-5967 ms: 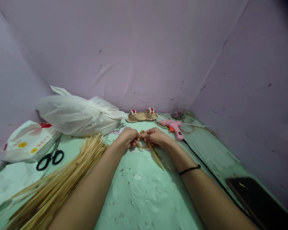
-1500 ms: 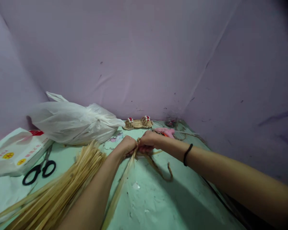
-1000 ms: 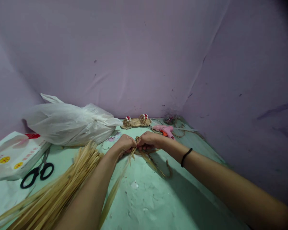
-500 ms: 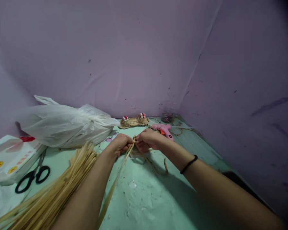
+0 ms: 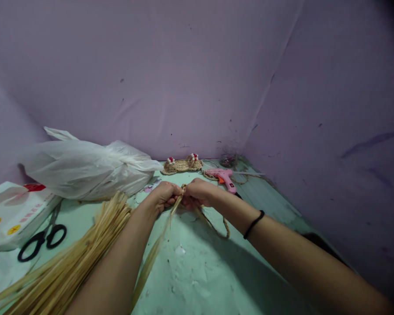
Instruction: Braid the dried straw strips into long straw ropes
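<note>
Near the middle of the green tabletop [image 5: 190,271], my left hand [image 5: 167,195] and my right hand [image 5: 197,192] meet with fingers pinched on a small piece of straw work [image 5: 184,187]. From my left fingers a pale straw strand [image 5: 154,251] runs down toward the front edge of the view. Below my right hand, a brown twisted cord [image 5: 227,227] loops onto the table. My right wrist wears a black band. The fingertips partly hide the piece between them.
Left lie a bundle of dry straw [image 5: 82,262], black scissors [image 5: 42,243], a white box [image 5: 16,214] and a tied plastic bag [image 5: 92,170]. Behind my hands are a woven piece with beaded flowers [image 5: 182,165] and a pink glue gun [image 5: 223,176]. Purple walls stand behind.
My right hand has turned slightly and its fingers are drawn in nearer my left. The straw strand and cord below have shifted a little. The view has moved slightly.
</note>
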A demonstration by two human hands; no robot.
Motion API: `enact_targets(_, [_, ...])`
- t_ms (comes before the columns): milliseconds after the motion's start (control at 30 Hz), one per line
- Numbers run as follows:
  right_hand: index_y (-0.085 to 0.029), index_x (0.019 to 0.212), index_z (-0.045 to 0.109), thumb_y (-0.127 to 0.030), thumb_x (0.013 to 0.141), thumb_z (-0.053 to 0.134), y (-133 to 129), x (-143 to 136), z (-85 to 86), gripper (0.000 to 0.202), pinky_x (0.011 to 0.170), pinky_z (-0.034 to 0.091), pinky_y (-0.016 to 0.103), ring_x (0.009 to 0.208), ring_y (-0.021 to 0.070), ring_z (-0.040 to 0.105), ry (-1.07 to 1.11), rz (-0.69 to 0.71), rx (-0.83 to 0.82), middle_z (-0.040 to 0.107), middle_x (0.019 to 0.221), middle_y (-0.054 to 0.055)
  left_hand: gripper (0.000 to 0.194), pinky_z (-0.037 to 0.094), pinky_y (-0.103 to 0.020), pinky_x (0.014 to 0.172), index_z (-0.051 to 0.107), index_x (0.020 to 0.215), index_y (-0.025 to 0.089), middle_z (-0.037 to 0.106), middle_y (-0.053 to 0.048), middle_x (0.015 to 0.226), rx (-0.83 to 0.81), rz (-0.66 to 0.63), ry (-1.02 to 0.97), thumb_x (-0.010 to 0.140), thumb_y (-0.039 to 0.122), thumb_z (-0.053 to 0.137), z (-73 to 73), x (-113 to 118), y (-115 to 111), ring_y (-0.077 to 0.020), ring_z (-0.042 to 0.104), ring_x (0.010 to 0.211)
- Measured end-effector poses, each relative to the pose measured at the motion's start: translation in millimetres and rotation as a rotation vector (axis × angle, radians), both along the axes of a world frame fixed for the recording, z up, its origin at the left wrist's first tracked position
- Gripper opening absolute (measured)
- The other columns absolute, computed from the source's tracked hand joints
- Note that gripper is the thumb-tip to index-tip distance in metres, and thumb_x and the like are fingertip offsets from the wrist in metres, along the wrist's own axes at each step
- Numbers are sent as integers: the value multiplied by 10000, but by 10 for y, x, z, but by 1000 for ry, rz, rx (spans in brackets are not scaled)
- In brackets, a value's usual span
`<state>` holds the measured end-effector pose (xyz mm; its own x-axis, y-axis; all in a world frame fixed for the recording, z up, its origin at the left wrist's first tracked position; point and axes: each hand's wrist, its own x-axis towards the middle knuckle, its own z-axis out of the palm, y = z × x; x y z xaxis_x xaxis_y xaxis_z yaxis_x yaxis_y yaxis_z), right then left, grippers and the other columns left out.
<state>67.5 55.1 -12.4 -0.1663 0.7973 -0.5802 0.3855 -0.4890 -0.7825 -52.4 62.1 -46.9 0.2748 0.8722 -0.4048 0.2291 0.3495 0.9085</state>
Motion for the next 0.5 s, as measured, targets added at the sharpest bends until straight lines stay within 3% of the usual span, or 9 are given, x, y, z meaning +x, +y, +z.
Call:
enact_targets(100, [-124,573,465,-12,673,448,62,31,-56,152,451,431,205,390,80,463,2,-27,11,487,446,2,90,69,-179,336,458,479,136,331,56,340,-4,-12,34,525,207,489,-4,5,3,-17,186,282])
enact_targets(300, [-131,478,430,-40,624,493,122,89,-196,183,344,254,168,310,38,298,-92,13,9,363,353,-43,38,122,-191,340,499,523,142,361,55,333,63,56,155,537,175,511,-4,66,-41,-39,223,281])
enact_targets(500, [-143,480,471,-65,536,503,84,89,-293,101,340,242,198,303,69,302,-241,-66,167,313,300,-57,127,184,-199,361,464,407,146,310,49,275,97,52,340,522,104,497,40,120,-31,-60,263,294])
